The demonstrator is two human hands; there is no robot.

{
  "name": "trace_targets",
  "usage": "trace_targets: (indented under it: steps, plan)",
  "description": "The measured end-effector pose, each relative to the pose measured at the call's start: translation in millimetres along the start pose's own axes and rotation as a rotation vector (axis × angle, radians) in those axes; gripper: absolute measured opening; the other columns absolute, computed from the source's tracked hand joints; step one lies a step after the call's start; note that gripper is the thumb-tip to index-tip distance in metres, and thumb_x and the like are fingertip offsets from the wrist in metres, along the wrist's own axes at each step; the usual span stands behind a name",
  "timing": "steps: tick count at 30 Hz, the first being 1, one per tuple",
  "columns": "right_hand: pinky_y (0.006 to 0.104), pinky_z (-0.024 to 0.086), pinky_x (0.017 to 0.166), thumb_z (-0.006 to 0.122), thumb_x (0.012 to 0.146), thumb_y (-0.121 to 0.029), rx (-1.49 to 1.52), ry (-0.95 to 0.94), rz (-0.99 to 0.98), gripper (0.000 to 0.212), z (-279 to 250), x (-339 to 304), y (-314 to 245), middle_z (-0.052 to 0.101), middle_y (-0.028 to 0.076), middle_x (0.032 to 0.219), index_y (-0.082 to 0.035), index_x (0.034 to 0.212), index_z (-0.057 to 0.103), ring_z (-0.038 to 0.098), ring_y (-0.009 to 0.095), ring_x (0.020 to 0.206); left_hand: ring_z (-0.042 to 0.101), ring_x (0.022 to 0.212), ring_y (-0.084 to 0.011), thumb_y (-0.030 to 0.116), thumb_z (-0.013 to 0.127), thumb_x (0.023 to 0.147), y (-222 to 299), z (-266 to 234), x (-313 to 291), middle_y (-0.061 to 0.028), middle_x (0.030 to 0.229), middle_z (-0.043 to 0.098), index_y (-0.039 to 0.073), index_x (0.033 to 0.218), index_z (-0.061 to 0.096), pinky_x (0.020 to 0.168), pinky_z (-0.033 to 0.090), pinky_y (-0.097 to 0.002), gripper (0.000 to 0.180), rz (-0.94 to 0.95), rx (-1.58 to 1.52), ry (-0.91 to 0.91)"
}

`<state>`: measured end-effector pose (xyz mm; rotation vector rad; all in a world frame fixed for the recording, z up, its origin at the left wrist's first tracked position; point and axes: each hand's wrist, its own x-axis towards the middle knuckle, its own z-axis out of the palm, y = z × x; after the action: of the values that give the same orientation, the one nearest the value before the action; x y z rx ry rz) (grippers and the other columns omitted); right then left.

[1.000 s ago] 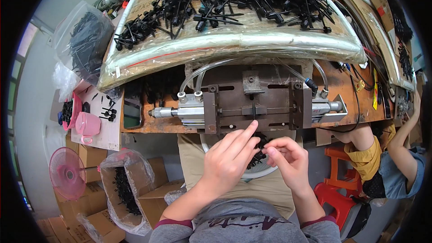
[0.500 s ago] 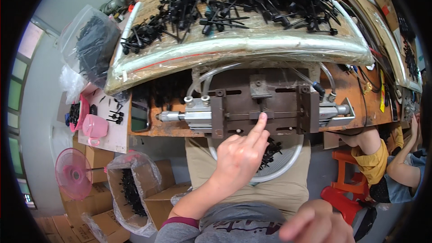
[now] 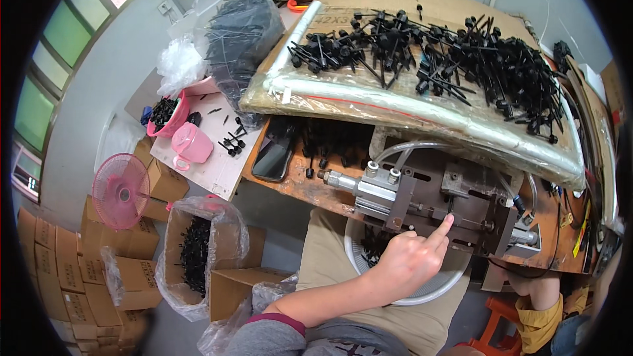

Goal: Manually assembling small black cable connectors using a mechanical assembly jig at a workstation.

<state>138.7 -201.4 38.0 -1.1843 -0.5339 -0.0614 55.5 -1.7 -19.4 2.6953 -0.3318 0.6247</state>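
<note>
My left hand [image 3: 412, 260] reaches over the front of a brown metal clamping jig [image 3: 422, 181] on the bench edge. Its index finger is stretched out, with the tip on a small dark block in the middle of the jig. The other fingers are partly curled, and I see nothing held in them. A silver air cylinder [image 3: 377, 194] sits on the jig's left, another cylinder [image 3: 525, 238] on its right. Only a sliver of my right hand [image 3: 463, 351] shows at the lower edge, its fingers hidden.
Black plastic stems with knobs [image 3: 395, 46] are heaped on a cardboard-covered platform [image 3: 316, 95] above the jig. A white-rimmed basket [image 3: 455, 285] rests at my lap. Leftward are a phone [image 3: 275, 151], a pink cup [image 3: 192, 144], a lined carton [image 3: 229, 224] and a pink fan [image 3: 122, 191].
The view has swung left, so the jig appears farther right and tilted. My left index finger stays at the block. My right hand has mostly dropped out of view.
</note>
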Motion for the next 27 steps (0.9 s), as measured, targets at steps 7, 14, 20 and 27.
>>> trace_targets:
  steps: [7,14,20,27]
  plan:
    - [0.0339,0.054,0.068,0.064,0.083,-0.009,0.025,-0.371,-0.065,0.015,34.2,-13.5,-34.2,0.071,0.015,0.082,0.004,0.086,0.070,0.068,0.025,0.074,0.056,0.052,-0.0155,0.016,0.073,0.079,0.0,-7.1,-5.7,-0.0137,0.130,0.061,0.004,0.097,0.068,0.051,0.046,-0.0261,0.023,-0.013,-0.117,-0.024]
    - [0.0288,0.052,0.067,0.069,0.078,0.000,-0.601,-0.388,-0.173,0.012,73.1,53.5,-13.0,0.072,0.010,0.088,0.001,0.089,0.071,0.067,0.019,0.076,0.068,0.064,-0.0215,0.022,0.073,0.078,6.5,-10.3,-45.2,-0.0098,0.127,0.063,0.006,0.111,0.065,0.056,0.055,-0.0327,0.038,0.109,-0.321,-0.222]
    - [0.0375,0.052,0.082,0.065,0.071,0.000,-1.147,-0.436,-0.573,0.028,103.1,157.1,42.4,0.065,0.006,0.100,-0.006,0.098,0.064,0.060,0.027,0.097,0.067,0.063,-0.0184,0.031,0.072,0.082,8.9,-23.8,-49.7,-0.0054,0.133,0.059,0.013,0.132,0.057,0.055,0.055,-0.0280,0.056,0.035,-0.408,-0.256]
    - [0.0360,0.053,0.082,0.064,0.072,0.001,-1.600,-0.876,-0.554,0.022,145.7,210.5,74.2,0.066,0.008,0.100,-0.005,0.093,0.064,0.059,0.026,0.102,0.067,0.067,-0.0148,0.032,0.072,0.083,7.1,-16.6,-55.8,-0.0032,0.132,0.060,0.017,0.136,0.055,0.056,0.054,-0.0257,0.057,0.115,-0.349,-0.204]
